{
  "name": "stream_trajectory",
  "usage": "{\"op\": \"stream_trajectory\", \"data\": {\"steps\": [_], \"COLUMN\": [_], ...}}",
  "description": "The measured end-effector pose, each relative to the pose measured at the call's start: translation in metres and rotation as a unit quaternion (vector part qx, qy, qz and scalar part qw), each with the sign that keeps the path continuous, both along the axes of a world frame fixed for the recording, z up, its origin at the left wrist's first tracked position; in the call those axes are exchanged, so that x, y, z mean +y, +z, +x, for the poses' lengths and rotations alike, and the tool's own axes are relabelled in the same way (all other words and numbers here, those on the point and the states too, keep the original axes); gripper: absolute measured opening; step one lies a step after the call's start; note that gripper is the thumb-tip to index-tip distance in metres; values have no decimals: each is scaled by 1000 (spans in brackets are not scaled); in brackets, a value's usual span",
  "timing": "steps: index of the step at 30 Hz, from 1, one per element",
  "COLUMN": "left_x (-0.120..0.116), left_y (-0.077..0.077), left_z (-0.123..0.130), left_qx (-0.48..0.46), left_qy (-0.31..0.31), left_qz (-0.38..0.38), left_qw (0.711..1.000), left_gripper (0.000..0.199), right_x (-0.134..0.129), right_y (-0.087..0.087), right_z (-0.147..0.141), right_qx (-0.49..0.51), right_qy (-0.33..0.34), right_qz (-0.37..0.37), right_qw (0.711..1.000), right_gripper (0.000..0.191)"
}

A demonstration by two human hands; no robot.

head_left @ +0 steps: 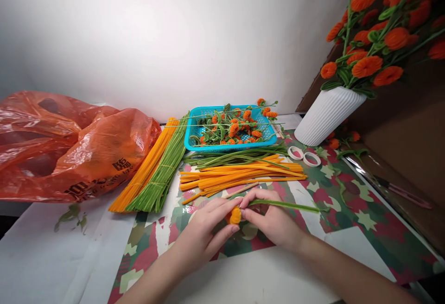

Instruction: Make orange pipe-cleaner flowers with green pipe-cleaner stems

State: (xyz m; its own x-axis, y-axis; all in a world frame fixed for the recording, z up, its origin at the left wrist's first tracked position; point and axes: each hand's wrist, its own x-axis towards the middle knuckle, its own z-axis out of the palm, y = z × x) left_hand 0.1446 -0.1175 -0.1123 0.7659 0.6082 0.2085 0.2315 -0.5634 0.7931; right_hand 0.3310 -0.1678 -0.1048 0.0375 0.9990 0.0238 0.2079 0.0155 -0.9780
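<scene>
Between the thumb and fingers of my left hand (212, 227) is a small orange pipe-cleaner flower (235, 215). My right hand (274, 220) is closed beside it, pinching a green pipe cleaner (292, 205) close to the flower. The green length sticks out to the right over my right hand. Where the two fingertips meet, the join between flower and green piece is hidden. Just beyond my hands lie a thin wooden stick (242, 190) and a loose pile of orange pipe cleaners (239, 176).
Behind are green pipe cleaners (222, 157) and a blue basket (189, 132) of finished flowers. Bundled orange (142, 174) and green (162, 174) stems lie left, beside a red plastic bag (86, 151). Tape rolls (312, 159), a white vase (328, 116) and pink-handled scissors (410, 195) stand or lie right.
</scene>
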Motion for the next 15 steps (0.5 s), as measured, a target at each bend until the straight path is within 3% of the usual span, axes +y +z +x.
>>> {"op": "stream_trajectory", "data": {"steps": [3, 8, 10, 12, 15], "left_x": [-2, -7, -7, -7, -7], "left_y": [-2, -1, -3, -5, -7], "left_z": [1, 7, 8, 8, 7], "left_qx": [-46, -77, -78, -92, -112], "left_qy": [82, 151, 161, 160, 154], "left_qz": [5, -194, -256, -280, -235], "left_qw": [996, 966, 950, 942, 953], "left_gripper": [48, 31, 30, 29, 27], "right_x": [-2, -4, -4, -4, -6], "right_y": [-2, -10, -13, -14, -11], "right_z": [0, 0, -1, -2, -3], "right_qx": [-53, -157, -177, -174, -135], "right_qy": [-32, 1, 17, 20, 4], "right_qz": [57, 272, 317, 320, 255], "right_qw": [996, 950, 931, 931, 957], "right_gripper": [10, 19, 19, 19, 19]}}
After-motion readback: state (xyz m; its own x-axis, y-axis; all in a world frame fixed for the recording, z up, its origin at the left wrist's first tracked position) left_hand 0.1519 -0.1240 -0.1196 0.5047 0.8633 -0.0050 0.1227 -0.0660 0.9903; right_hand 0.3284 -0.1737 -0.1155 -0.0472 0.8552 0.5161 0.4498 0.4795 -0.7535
